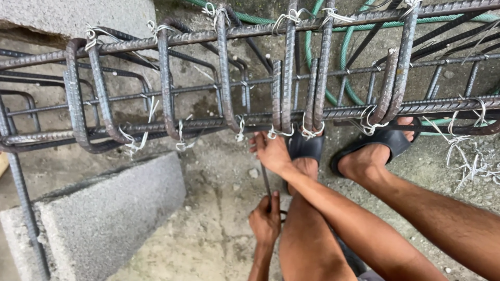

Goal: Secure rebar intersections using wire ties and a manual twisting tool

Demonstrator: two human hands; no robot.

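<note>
A long rebar cage [224, 34] of rusty ribbed bars and bent stirrups runs across the view, bound with pale wire ties. My right hand [272, 152] reaches across my leg to the cage's lower bar. Its fingertips pinch a wire tie [273, 133] at the foot of a pair of stirrups [283, 93]. Lower down, my left hand [265, 221] is closed around a thin dark metal rod [265, 182] that points up toward the right hand. My feet rest in black slippers [306, 147] just beneath the cage.
A grey concrete block [104, 218] lies at the lower left on the rough concrete ground. A green hose [344, 57] snakes behind the cage. Loose cut wire pieces [469, 164] are scattered at the right. A thin bar [23, 208] slants down at the left.
</note>
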